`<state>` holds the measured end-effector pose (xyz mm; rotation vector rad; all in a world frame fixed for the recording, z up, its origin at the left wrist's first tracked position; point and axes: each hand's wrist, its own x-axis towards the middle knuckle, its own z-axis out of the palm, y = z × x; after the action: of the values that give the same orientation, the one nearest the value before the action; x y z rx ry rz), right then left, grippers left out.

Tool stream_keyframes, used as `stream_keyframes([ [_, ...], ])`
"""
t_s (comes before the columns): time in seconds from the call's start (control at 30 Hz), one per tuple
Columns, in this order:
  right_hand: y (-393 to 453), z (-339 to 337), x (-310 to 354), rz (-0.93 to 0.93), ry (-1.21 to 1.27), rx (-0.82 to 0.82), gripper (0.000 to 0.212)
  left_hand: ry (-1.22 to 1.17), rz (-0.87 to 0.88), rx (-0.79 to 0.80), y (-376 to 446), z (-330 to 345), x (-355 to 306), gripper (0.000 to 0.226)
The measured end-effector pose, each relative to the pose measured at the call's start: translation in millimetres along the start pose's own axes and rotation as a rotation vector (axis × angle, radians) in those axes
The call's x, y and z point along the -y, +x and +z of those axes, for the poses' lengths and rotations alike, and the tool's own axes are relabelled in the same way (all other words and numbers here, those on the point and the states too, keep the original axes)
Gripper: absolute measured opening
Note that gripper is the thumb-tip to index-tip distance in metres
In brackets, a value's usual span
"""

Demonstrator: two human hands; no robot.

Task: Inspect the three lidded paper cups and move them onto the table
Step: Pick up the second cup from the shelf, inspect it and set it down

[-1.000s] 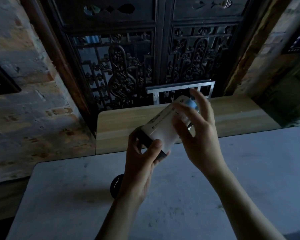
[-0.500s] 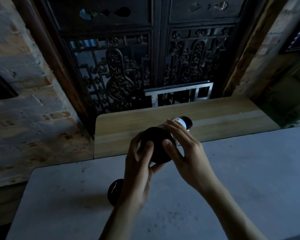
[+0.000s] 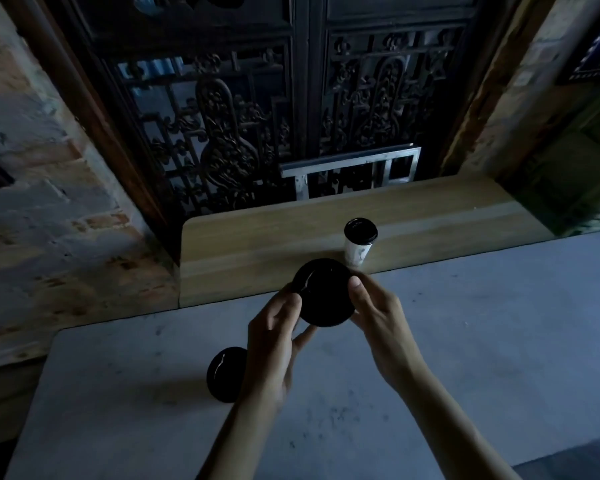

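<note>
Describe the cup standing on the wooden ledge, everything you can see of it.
The cup on the ledge is a pale, paper-looking cup with a black round lid and faint dark marks on its side. It stands upright near the front edge of the wooden ledge, just behind the held cup's lid. No hand touches it.

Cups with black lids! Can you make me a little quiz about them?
1. How many lidded cups can you see?
2. True or false: both hands hold one cup.
3. Where does the far cup stand: A) wooden ledge, B) grey table?

Key:
1. Three.
2. True: the left hand and right hand grip the held cup.
3. A: the far cup is on the wooden ledge; the near cup is on the grey table.
</note>
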<state>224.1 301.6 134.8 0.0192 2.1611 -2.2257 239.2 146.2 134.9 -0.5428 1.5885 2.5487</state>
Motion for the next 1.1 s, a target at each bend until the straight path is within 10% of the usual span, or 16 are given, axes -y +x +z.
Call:
stream_keyframes([
  [1.1,-29,-6,-140,0.567,0.081,-0.065,0.030,0.183,-0.360,-0.102,24,-63,129,0.011],
])
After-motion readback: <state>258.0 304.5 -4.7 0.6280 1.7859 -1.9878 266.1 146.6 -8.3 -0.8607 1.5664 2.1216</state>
